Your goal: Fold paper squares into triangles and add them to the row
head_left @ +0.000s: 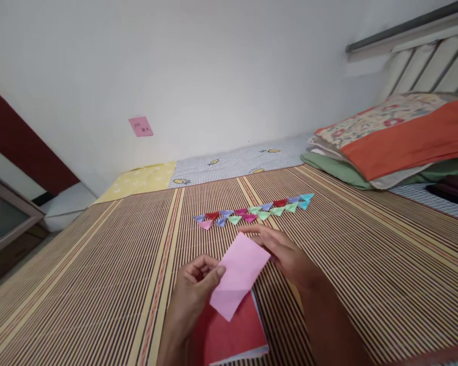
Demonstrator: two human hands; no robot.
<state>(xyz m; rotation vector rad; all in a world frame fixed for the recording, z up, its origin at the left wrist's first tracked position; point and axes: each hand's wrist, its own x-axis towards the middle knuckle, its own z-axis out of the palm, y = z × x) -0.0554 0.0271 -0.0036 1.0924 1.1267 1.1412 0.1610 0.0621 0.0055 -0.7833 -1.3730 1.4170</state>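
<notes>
A pink sheet of paper (241, 272), with a crease across its lower part, is tilted between my hands. My left hand (198, 284) pinches its left edge, thumb on the front and fingers curled. At the upper right edge, my right hand (284, 251) holds the sheet near its corner; its fingers reach along and partly behind the paper, and its thumb is not clearly visible. Below the pink sheet lies a stack of paper with a red sheet (232, 333) on top, partly covered by my left hand. Beyond my hands, small folded paper triangles (249, 217) in several colours form two rows.
A striped mat (137, 264) covers the surface under everything. Folded bedding with an orange cover (408, 137) is piled at the right, below a white radiator (431, 63). A pink note (141, 126) is stuck to the white wall. Patterned cloth (229, 162) borders the wall.
</notes>
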